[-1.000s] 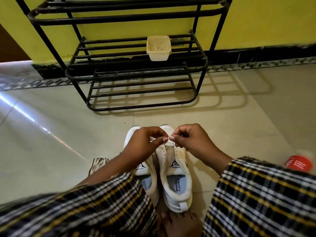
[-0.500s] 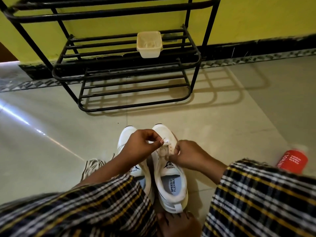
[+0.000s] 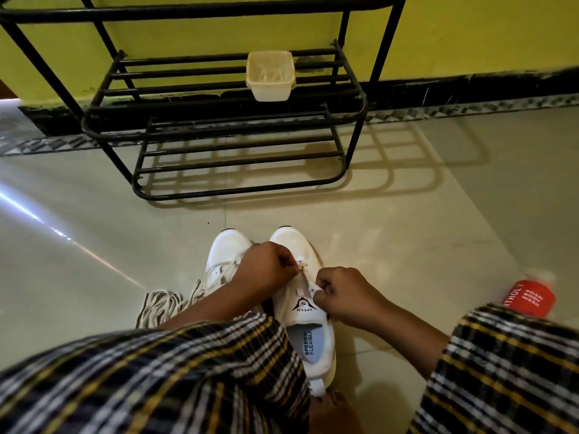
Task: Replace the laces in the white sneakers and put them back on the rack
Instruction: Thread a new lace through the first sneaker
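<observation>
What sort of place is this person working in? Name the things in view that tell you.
Probably a home entryway or hallway: a black metal shoe rack stands against a yellow wall, on a tiled floor.

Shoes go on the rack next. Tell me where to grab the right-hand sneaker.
Probably grip the right-hand sneaker at its open collar, coming from above at the heel end: the opening faces up, the heel points toward the person, and the left sneaker sits close on its other side.
</observation>
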`<action>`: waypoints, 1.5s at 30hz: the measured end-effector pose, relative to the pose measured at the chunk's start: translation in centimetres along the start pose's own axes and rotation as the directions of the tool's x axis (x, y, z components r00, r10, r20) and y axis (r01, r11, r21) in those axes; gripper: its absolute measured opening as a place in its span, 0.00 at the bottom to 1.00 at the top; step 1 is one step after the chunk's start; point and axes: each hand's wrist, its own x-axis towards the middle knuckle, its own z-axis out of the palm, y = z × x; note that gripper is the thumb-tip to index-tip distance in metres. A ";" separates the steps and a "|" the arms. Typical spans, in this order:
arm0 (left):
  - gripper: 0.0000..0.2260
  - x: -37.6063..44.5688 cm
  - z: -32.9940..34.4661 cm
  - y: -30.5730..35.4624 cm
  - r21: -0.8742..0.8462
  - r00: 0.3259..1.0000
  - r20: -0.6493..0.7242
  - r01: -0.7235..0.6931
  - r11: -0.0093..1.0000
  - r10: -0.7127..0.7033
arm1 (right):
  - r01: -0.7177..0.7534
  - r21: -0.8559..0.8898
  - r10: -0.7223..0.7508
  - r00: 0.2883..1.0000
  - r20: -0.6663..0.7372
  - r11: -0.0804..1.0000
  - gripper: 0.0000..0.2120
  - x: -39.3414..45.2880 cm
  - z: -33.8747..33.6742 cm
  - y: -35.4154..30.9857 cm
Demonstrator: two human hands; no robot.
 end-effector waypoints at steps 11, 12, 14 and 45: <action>0.03 0.4 2.4 -0.4 -0.063 0.999 -0.014 0.028 0.998 -0.029 | 0.044 0.162 -0.050 0.998 0.035 0.986 0.05 0.2 0.3 1.8; 0.04 0.4 2.5 -0.4 -0.084 0.999 -0.013 0.031 0.996 -0.032 | 0.053 0.159 -0.059 0.998 0.033 0.986 0.05 0.2 0.3 1.9; 0.06 0.3 2.7 -0.3 -0.112 0.999 -0.014 0.049 0.993 -0.051 | 0.071 0.150 -0.077 0.996 0.035 0.986 0.07 0.2 0.2 1.9; 0.07 -0.6 4.4 1.3 -0.114 0.937 -0.101 0.322 0.940 -0.333 | 0.169 -0.168 -0.157 0.984 0.082 0.971 0.17 -0.4 0.6 0.1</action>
